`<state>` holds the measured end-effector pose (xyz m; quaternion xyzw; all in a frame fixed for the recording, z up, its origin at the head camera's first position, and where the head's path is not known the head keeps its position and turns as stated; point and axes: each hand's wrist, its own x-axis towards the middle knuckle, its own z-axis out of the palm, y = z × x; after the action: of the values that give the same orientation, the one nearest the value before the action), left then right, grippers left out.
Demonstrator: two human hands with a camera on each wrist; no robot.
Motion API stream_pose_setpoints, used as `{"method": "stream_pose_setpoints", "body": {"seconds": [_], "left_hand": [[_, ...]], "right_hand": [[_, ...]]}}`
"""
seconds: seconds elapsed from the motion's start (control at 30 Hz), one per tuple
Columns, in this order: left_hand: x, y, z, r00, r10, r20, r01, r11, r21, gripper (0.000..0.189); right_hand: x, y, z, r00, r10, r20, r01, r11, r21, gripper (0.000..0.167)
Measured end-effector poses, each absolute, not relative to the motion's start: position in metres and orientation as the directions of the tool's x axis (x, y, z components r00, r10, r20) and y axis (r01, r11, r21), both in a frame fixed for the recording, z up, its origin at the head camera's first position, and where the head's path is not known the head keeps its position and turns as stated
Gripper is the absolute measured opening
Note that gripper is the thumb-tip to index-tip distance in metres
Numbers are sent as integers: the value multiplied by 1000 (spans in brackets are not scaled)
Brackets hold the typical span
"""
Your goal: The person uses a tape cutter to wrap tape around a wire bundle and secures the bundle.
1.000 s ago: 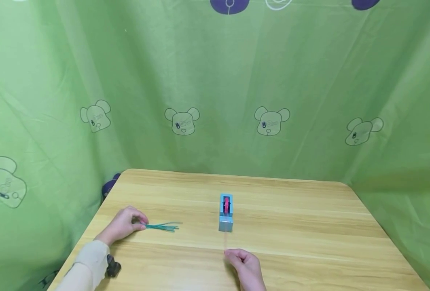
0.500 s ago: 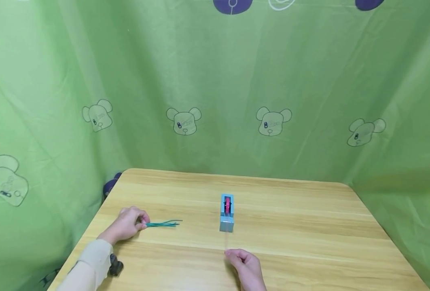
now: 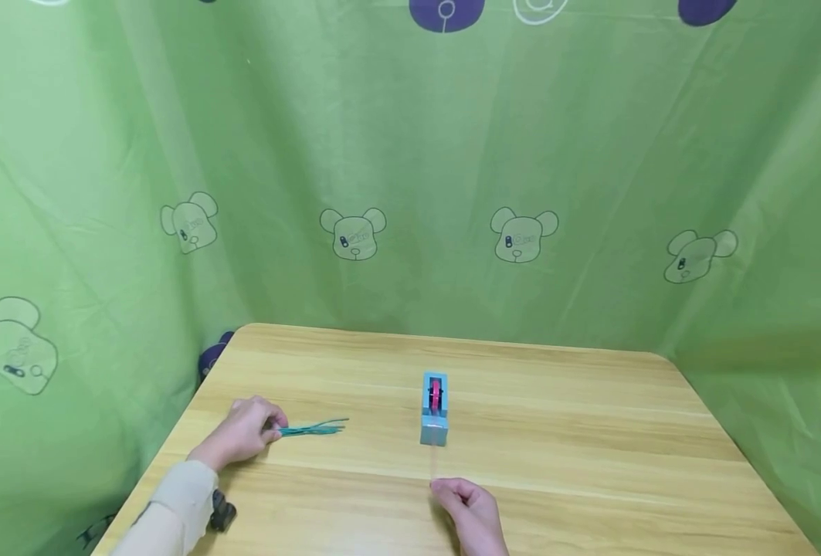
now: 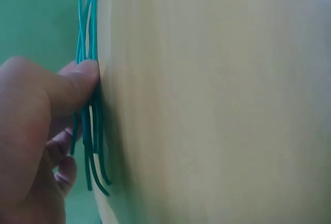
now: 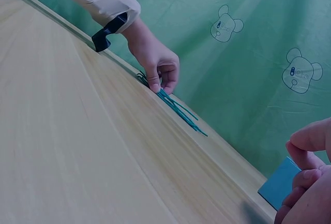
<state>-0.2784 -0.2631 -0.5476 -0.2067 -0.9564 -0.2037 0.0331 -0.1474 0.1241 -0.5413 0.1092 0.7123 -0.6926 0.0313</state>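
On the left of the table, my left hand (image 3: 246, 428) pinches a loose bundle of thin green wires (image 3: 313, 428) between thumb and fingers. In the left wrist view the wires (image 4: 93, 131) run past the thumb on both sides, their lower ends bent. My right hand (image 3: 473, 513), near the front middle, pinches the end of a clear strip of tape (image 3: 434, 462). That strip stretches back to a blue tape dispenser (image 3: 434, 432) holding a pink-red roll (image 3: 435, 395). Part of the dispenser (image 5: 279, 185) shows behind my right fingers in the right wrist view.
The wooden table (image 3: 591, 432) has rounded far corners. A green curtain (image 3: 424, 154) with printed bear heads hangs around its back and sides. A dark camera mount (image 3: 222, 512) is strapped at my left wrist.
The green wires have shifted slightly in my left hand, their free ends lying closer together. My right hand keeps its pinch on the tape. The head view has tilted a little.
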Motion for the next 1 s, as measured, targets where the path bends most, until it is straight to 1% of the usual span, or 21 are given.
{"method": "stream_pose_setpoints", "body": {"seconds": [0.13, 0.23, 0.5, 0.67, 0.83, 1.0], "left_hand": [[-276, -260, -545, -902, 402, 155, 431, 834, 344, 19], [-275, -259, -545, -900, 406, 156, 435, 832, 344, 19], [-277, -259, -546, -936, 344, 79, 344, 835, 430, 15], [-276, -259, -543, -945, 326, 37, 303, 821, 484, 16], [-275, -258, -540, -951, 308, 24, 275, 810, 518, 17], [-276, -260, -540, -958, 286, 34, 261, 809, 526, 18]], "right_hand": [[-147, 124, -541, -973, 111, -203, 205, 15, -979, 28], [-147, 125, -541, -974, 107, -199, 202, 18, -979, 28], [-147, 125, -542, -976, 97, -194, 195, 8, -981, 27], [-147, 125, -542, -976, 92, -195, 197, 14, -980, 29], [-146, 124, -541, -976, 98, -192, 192, -4, -981, 27], [-145, 123, -540, -978, 100, -183, 181, -30, -983, 24]]}}
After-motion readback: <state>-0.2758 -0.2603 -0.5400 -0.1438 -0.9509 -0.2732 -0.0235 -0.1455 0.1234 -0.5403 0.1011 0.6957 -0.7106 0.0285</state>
